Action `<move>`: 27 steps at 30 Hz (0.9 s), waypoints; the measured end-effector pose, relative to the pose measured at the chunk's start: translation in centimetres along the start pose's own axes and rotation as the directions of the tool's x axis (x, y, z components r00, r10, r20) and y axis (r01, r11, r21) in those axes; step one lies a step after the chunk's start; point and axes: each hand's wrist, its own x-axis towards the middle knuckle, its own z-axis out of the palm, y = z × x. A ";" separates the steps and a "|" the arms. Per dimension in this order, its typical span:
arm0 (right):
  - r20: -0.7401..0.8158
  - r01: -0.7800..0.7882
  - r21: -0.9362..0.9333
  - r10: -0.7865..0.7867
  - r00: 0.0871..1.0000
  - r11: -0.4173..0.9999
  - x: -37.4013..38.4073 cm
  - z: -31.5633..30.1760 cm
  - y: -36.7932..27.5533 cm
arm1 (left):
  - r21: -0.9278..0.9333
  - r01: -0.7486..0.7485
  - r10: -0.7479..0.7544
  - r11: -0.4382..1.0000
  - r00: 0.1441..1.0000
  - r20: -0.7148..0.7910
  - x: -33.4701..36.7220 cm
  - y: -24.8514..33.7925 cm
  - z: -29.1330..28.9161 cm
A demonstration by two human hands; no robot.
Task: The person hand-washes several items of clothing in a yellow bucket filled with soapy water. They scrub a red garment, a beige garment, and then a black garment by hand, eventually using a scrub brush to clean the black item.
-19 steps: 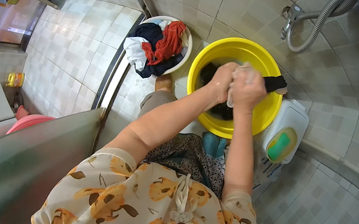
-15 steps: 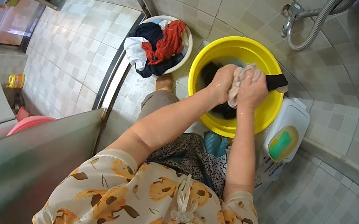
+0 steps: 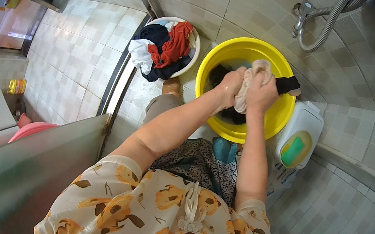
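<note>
Over the yellow tub point(image 3: 284, 114), my left hand point(image 3: 230, 88) and my right hand point(image 3: 261, 95) are close together, both closed on a wet, bunched pale beige cloth point(image 3: 242, 96). The cloth bulges up above the fingers and hangs between the hands. Dark laundry point(image 3: 233, 116) lies in the water below, partly hidden by my hands and arms. A black piece of fabric point(image 3: 286, 85) with a light end drapes over the tub's right rim, beside my right hand.
A white basin point(image 3: 194, 58) heaped with red, white and dark clothes stands at the left. To the tub's right, a green soap bar point(image 3: 293, 151) rests in a dish point(image 3: 285, 159) on a white container point(image 3: 315, 121). A metal shower hose point(image 3: 328, 34) hangs on the wall.
My hands stay closed on the cloth. It has shifted between them: its upper part is now more rounded and stands higher above the fingers.
</note>
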 end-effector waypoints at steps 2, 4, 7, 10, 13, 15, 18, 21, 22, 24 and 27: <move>0.024 0.166 0.059 -0.167 0.986 0.984 -2.1 0.0 -1.4 | -0.052 -0.013 0.012 0.999 1.000 -0.002 1.3 -0.4 -0.9; 0.121 0.416 0.101 -0.426 0.897 0.904 -5.2 0.2 -4.4 | -0.327 -0.240 0.361 0.914 0.848 0.389 4.3 -1.0 -5.7; 0.077 0.469 0.070 -0.473 0.878 0.881 -5.6 1.4 -3.7 | 0.133 -0.741 0.600 0.658 0.622 0.503 4.3 -1.1 -6.9; 0.055 0.074 0.118 -0.081 0.995 0.990 -0.5 -0.5 -1.8 | 0.048 0.034 -0.035 0.998 0.999 0.005 0.9 -0.9 -1.1; 0.058 -0.116 0.108 0.111 0.992 0.987 1.3 -0.5 0.7 | 0.015 0.069 -0.069 0.998 0.998 0.015 -1.4 -0.1 0.9; 0.046 -0.097 0.212 0.089 0.995 0.972 1.8 -0.6 1.6 | 0.007 -0.002 0.002 1.000 1.000 0.031 -1.7 0.5 0.9; 0.133 -0.273 0.654 0.248 0.960 0.705 3.1 -1.4 2.7 | 0.419 -0.241 0.275 0.875 0.961 -0.020 -1.5 1.3 1.3; 0.396 -0.543 0.780 0.428 0.813 0.310 3.6 -2.8 2.5 | 0.740 -0.617 0.582 0.268 0.716 0.386 -0.9 0.4 -0.3; 0.396 -0.543 0.780 0.426 0.813 0.311 3.5 -2.7 2.4 | 0.834 -0.551 0.529 -0.023 0.701 0.478 -1.0 0.1 -1.1; 0.439 -0.607 0.715 0.453 0.776 0.347 3.1 -2.3 1.9 | 0.776 -0.550 0.563 -0.309 0.552 0.615 -0.9 -0.2 -1.2; 0.594 -0.607 0.692 0.170 0.786 0.391 2.6 -1.9 2.2 | 0.572 -0.538 0.393 0.619 0.843 0.368 -1.3 0.0 -0.8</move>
